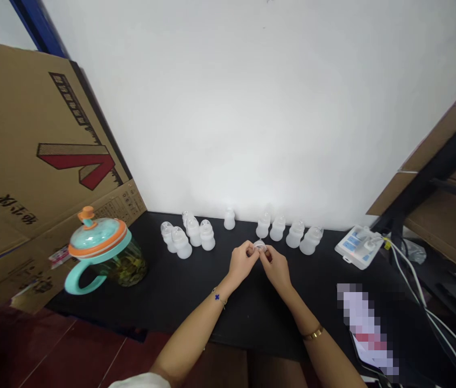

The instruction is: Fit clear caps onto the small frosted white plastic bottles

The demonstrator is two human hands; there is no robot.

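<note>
left hand (244, 263) | right hand (275, 264) | both pinching small round white plastic piece (259, 246) | frosted plastic bottles (277, 228) at 12 o'clock

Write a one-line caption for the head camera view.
Left hand and right hand pinch a small white piece beside frosted bottles on a black table.

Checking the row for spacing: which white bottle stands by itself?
The white plastic bottle by the wall, between the two clusters; all the others stand close beside neighbours.
</note>
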